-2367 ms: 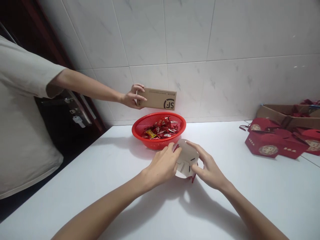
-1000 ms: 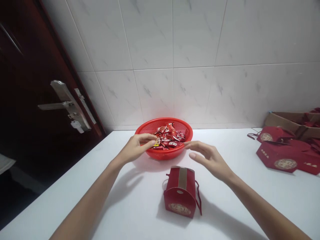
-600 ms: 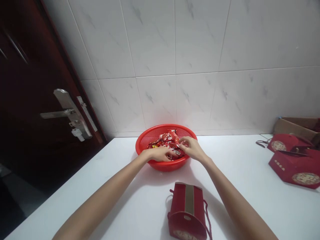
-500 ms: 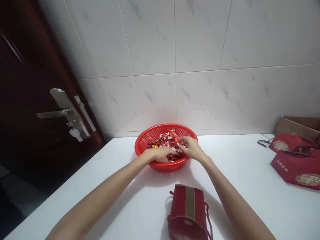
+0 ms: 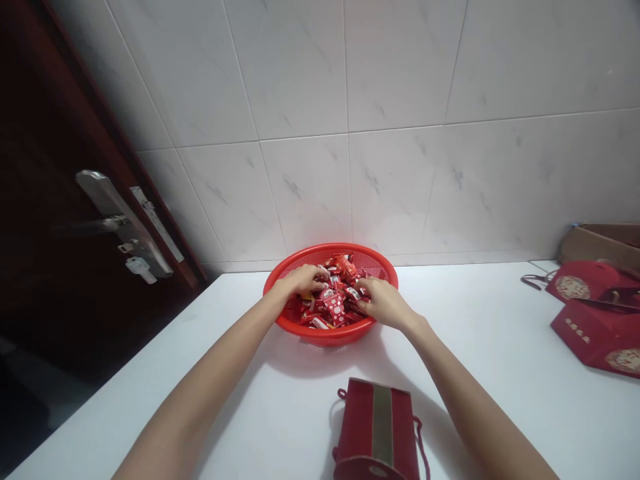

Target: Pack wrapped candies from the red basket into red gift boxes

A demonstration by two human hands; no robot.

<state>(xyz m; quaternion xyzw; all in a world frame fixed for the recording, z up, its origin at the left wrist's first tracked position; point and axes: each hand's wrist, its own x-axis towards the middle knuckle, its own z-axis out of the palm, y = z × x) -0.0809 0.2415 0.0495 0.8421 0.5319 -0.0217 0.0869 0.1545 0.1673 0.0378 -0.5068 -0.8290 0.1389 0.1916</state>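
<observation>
A red perforated basket stands by the wall with many red wrapped candies in it. My left hand reaches over the basket's left side, its curled fingers on the candies. From the right, my right hand reaches in, fingers bent against candies; whether it grips one is unclear. Nearer to me, between my forearms, a dark red box with a grey-gold band and cord handles stands on the white table. Its near end is cut off by the frame.
At the right lie more dark red boxes with round gold prints, beside a cardboard box. A tiled wall rises behind the table. A dark door with a metal handle is at the left.
My left hand has moved from the basket's front up and left, uncovering candies in the middle. My right hand stays at the right side. The view has shifted slightly.
</observation>
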